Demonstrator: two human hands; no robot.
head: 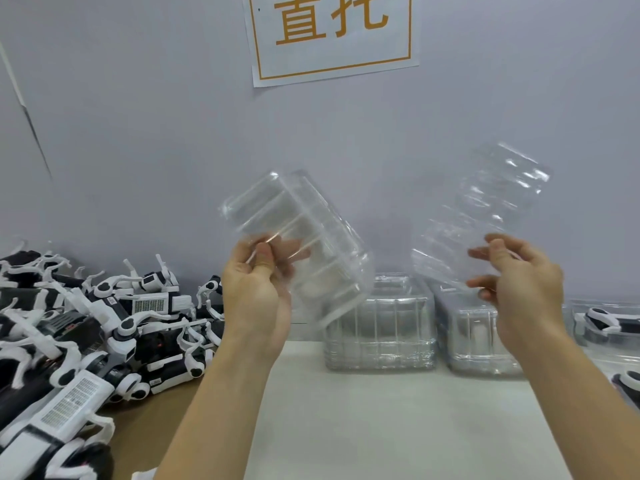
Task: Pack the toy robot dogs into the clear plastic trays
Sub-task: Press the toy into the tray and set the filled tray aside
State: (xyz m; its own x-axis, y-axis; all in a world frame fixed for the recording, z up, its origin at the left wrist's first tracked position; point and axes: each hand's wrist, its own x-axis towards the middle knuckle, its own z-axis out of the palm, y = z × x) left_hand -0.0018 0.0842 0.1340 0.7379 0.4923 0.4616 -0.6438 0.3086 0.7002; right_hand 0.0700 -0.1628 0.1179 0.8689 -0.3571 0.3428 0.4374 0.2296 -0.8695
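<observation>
Here, raised above the stacked trays (380,336), the left hand (256,292) grips a clear tray (311,244); the right hand (519,282) pinches another tray (485,216). The wall sign (332,32) shows orange characters.

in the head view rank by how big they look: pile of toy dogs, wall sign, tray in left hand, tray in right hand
1. pile of toy dogs
2. wall sign, cut off at the top
3. tray in left hand and tray in right hand: look alike, unranked

A pale grey wall (138,133) fills the background. Taped to it, top centre, hangs a white sign (332,36) — orange border, large orange characters, its upper part cut off by the frame. Below lies the bench (398,427) — white surface on the right, brown on the left.
</observation>
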